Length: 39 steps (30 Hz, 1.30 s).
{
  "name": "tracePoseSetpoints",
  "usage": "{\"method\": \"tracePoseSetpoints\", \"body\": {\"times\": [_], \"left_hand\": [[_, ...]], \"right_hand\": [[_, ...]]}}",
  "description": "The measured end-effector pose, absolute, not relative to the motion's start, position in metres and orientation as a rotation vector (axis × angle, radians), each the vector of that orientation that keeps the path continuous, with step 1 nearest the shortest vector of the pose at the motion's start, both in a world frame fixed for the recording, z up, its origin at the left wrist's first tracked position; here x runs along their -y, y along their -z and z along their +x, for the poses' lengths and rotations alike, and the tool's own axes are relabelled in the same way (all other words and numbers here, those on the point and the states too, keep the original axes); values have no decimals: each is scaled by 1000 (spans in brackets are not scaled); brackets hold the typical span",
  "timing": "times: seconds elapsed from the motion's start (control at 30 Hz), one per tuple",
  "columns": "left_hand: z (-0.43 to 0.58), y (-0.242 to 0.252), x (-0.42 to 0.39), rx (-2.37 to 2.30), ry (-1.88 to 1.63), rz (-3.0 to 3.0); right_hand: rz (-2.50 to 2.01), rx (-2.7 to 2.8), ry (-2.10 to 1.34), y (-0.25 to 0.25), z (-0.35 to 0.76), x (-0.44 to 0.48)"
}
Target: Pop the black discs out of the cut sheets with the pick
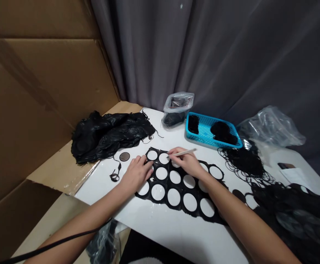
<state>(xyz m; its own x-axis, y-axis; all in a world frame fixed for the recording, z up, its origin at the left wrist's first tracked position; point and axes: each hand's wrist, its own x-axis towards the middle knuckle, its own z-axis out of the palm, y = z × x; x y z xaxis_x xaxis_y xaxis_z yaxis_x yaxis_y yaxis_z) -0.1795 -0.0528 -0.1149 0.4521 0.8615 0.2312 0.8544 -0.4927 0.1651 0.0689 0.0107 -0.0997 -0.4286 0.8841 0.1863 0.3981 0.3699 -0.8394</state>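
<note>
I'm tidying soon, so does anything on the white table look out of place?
Yes: loose black strands sprawl in a tangle beside the blue basket, looking messy compared with the flatter, hole-filled black sheet.

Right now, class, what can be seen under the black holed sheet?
Through open holes in the sheet, the white tabletop shows. Whatever lies beneath its solid parts, or under the left hand and right hand, is covered.
</note>
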Motion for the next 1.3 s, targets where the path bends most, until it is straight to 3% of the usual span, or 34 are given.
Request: {"method": "tracePoseSetpoints", "body": {"times": [0.27, 0.77, 0.9, 1.1, 1.3], "left_hand": [[-176, 123, 59, -1668, -380, 2686], [-175, 125, 59, -1662, -334, 2705], [-176, 127, 58, -1658, -332, 2637], [-175, 127, 56, -1653, -328, 2618], [-174, 126, 56, -1653, -369, 2594]], "right_hand": [[-919, 2127, -1318, 114, 27, -45], [-908, 2292, -1357, 106, 27, -55], [-742, 2452, -1133, 106, 28, -47], [-515, 2857, -216, 112, 24, -48], [-1180, 2006, -132, 91, 36, -98]]}}
